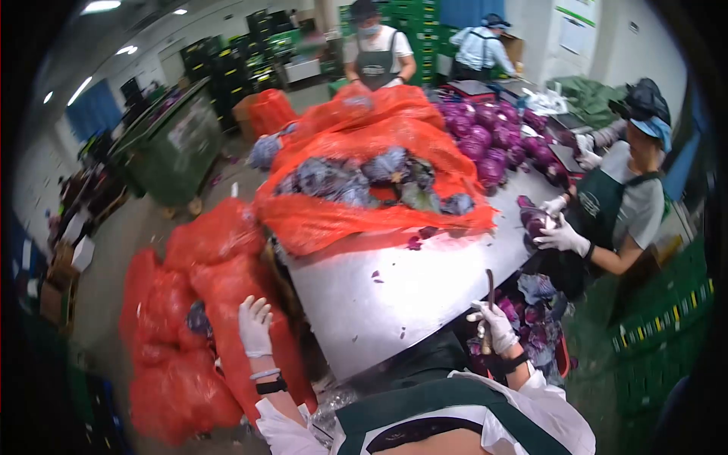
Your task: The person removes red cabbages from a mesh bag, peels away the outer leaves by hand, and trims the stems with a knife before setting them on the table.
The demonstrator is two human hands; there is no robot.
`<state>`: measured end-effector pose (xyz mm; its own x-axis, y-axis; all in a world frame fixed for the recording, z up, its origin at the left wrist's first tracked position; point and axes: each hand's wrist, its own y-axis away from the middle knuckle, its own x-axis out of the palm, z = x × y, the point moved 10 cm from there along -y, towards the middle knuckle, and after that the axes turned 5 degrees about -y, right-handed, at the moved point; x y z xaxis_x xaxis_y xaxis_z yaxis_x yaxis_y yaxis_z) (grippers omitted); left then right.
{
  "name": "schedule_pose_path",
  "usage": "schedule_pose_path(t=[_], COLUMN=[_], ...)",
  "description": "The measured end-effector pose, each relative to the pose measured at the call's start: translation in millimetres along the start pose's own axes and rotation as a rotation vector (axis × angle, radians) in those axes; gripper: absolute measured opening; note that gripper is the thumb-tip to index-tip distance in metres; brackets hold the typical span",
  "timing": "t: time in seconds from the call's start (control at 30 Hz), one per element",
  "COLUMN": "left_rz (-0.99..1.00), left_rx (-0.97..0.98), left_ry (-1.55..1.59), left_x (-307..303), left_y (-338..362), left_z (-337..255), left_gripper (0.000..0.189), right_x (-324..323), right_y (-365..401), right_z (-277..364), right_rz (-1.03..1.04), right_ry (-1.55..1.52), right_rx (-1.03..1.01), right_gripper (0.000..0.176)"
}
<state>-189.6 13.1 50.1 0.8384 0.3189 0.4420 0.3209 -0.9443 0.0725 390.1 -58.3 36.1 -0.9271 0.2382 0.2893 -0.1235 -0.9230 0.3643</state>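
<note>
In a white glove, my right hand (pixel 497 331) is closed round a knife (pixel 491 287), its dark blade pointing up at the steel table's near edge. My left hand (pixel 255 327), also gloved, is held up with fingers apart and nothing in it, in front of stacked orange mesh sacks (pixel 239 296). On the steel table (pixel 326 311) lies an opened orange mesh sack (pixel 303 231) with red cabbages (pixel 326 179) showing through its mouth. Below my right hand stands a red crate (pixel 563 356) holding trimmed cabbage leaves (pixel 537 315).
Trimmed purple cabbages (pixel 485 136) are heaped on the table's far right. A co-worker (pixel 618 189) on the right holds a cabbage (pixel 533 218). Another person (pixel 379 57) stands behind the sack. A green wheeled bin (pixel 171 152) is at left, green crates (pixel 660 303) at right.
</note>
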Motion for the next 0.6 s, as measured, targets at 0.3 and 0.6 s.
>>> schedule_pose_path(t=[0.3, 0.6], left_rz=[0.451, 0.864], left_rx=[0.311, 0.536], left_ry=[-0.775, -2.003], left_x=[267, 355], left_y=[-103, -183], left_z=[82, 186], left_gripper=[0.040, 0.049], right_x=[-20, 68], right_y=[-3, -185], right_z=[27, 120], right_rz=[-0.218, -0.018], right_ry=[0.087, 0.190], right_rx=[-0.070, -0.143], right_gripper=[0.027, 0.034])
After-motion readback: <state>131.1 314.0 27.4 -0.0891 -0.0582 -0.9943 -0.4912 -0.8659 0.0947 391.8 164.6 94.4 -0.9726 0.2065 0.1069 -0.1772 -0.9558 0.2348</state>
